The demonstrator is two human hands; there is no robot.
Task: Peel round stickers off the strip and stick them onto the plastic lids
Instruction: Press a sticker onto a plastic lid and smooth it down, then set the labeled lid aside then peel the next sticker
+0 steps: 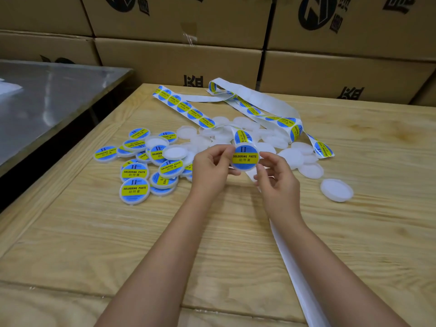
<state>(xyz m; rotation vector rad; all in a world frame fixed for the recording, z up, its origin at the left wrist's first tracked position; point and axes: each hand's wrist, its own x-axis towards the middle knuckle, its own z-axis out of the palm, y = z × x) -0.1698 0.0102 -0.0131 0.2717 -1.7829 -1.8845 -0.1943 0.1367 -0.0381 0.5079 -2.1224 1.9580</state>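
Note:
Above the wooden table (236, 232) both hands hold one white plastic lid (245, 157) with a blue and yellow round sticker on its face. My left hand (211, 168) pinches its left edge and my right hand (274, 175) pinches its right edge. The sticker strip (188, 109) winds across the far part of the table, with its peeled white backing (295, 274) trailing toward me under my right forearm. Several stickered lids (134, 190) are heaped at the left. Several bare white lids (311, 170) lie behind and right of my hands.
One bare lid (336, 189) lies apart at the right. Stacked cardboard boxes (179, 60) wall off the far side of the table. A steel-topped table (47, 97) stands at the left, with a dark gap between it and the wooden one.

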